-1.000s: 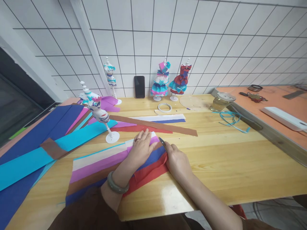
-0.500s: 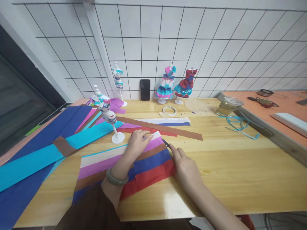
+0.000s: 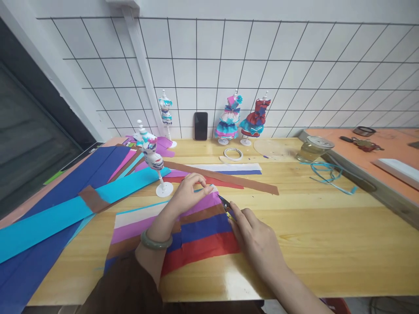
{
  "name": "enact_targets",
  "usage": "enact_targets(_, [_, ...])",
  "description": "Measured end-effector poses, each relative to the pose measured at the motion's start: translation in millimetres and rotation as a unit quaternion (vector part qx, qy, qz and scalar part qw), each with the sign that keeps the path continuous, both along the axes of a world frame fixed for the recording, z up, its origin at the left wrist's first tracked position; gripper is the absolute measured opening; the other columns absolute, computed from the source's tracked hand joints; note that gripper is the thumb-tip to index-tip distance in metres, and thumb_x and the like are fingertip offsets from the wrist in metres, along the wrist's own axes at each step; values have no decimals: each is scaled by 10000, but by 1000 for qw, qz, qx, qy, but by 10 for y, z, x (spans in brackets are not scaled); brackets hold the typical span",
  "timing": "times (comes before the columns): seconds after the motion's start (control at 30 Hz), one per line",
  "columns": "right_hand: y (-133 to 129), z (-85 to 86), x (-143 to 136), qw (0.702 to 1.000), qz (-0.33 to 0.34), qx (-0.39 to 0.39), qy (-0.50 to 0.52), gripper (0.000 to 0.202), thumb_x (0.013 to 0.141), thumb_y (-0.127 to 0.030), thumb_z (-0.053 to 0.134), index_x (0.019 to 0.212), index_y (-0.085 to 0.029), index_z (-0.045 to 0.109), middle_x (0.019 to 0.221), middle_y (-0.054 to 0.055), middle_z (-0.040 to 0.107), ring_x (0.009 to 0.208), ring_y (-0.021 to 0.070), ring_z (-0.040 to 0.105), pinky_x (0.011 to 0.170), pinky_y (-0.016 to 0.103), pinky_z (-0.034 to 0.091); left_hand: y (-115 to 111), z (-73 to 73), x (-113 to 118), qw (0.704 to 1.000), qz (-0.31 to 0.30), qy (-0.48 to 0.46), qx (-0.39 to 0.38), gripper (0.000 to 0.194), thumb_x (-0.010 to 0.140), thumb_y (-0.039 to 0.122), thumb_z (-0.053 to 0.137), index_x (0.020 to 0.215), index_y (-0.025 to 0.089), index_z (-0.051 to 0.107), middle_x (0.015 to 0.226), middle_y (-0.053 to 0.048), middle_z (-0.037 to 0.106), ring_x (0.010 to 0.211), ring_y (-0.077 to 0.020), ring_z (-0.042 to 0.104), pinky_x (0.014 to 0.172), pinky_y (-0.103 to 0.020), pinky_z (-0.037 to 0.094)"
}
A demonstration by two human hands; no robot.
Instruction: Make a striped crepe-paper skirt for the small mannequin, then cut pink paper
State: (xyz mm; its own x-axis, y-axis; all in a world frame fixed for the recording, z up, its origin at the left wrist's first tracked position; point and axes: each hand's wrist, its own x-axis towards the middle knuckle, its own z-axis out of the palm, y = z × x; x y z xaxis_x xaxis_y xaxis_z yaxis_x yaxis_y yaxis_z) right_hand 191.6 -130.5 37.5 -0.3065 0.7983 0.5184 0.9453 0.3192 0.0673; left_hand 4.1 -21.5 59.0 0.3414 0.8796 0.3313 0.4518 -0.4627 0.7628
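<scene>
Layered crepe paper [image 3: 206, 231], striped in white, purple, brown, blue and red, lies on the wooden table in front of me. My left hand [image 3: 190, 192] pinches its far edge near the white stripe, thumb against curled fingers. In my right hand [image 3: 255, 231] is a pair of scissors [image 3: 224, 202]. Their dark blades sit at the right end of the sheet, by the purple stripe, with a yellow part near my fingers. My palm hides most of the handles. Behind my left hand stands a small white dress form [image 3: 152, 155] wrapped in coloured scraps.
Crepe strips, including a brown strip [image 3: 229, 176] and a turquoise strip [image 3: 127, 187], spread behind and left. Along the wall are more dress forms [image 3: 227, 120], a phone [image 3: 200, 126] and a tape roll [image 3: 233, 153]. A glass cup [image 3: 310, 150] and blue cord [image 3: 324, 172] are at right.
The scissors have moved a little down along the paper's right end, showing more of themselves. My left fingers have lifted and curled at the top edge. The view has shifted slightly.
</scene>
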Motion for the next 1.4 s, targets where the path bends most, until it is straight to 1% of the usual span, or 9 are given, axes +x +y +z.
enact_targets(0.17, [-22,20,11,1000,6,4,12,348,956,-272,325,1226,-109,471,749,42,578,536,147,571,442,252,373,6,-40,-24,996,-10,-28,-88,308,742,480,597,847,203,512,918,-18,613,934,-194,564,828,-325,433])
enact_targets(0.6, [-31,2,65,1000,4,8,24,358,942,-286,367,1234,-115,483,752,44,585,537,161,575,429,255,390,24,-37,-48,995,-36,-21,-93,261,747,431,599,705,173,598,738,-4,623,755,-158,567,724,-273,431])
enact_targets(0.8, [-68,42,157,982,22,-70,171,371,935,-317,371,1232,-135,500,807,72,603,618,160,597,527,257,465,57,-35,-103,983,-38,-111,-142,269,731,423,628,699,159,585,674,10,591,620,-111,520,599,-233,411])
enact_targets(0.9, [-117,123,183,937,69,-147,310,370,918,-319,409,1246,-170,493,887,90,617,773,176,606,679,285,498,84,-52,-140,971,-53,-161,-168,273,706,411,662,686,153,577,642,18,571,579,-95,498,551,-214,382])
enact_targets(1.03, [-184,283,167,826,91,-279,482,371,889,-394,449,1197,-217,555,1025,103,611,994,216,548,831,341,466,101,-58,-183,960,-69,-186,-200,299,679,423,687,676,143,583,617,16,547,551,-88,469,508,-207,342])
enact_targets(1.13, [-205,369,154,718,94,-389,570,401,893,-450,422,1169,-202,577,789,51,579,743,154,535,628,250,456,91,-46,-198,954,-83,-194,-211,293,673,408,699,668,139,584,635,7,551,573,-90,471,525,-209,347])
enact_targets(1.23, [-186,379,153,625,93,-454,628,410,881,-486,440,1152,-203,562,653,-15,454,551,88,386,478,187,329,81,-38,-207,946,-102,-214,-220,265,679,369,708,666,137,579,652,7,549,590,-84,470,540,-205,347])
enact_targets(1.3, [-158,358,152,596,84,-464,650,403,865,-496,471,1147,-216,536,659,-26,434,545,80,351,476,180,298,80,-40,-214,943,-111,-221,-224,254,679,351,712,665,137,577,656,9,548,587,-79,465,535,-200,340])
enact_targets(1.4, [-115,335,146,589,80,-460,660,376,856,-501,483,1118,-232,505,682,-30,436,557,81,346,488,180,289,79,-40,-220,941,-114,-223,-226,257,673,349,718,662,138,572,651,11,542,575,-76,457,521,-196,333])
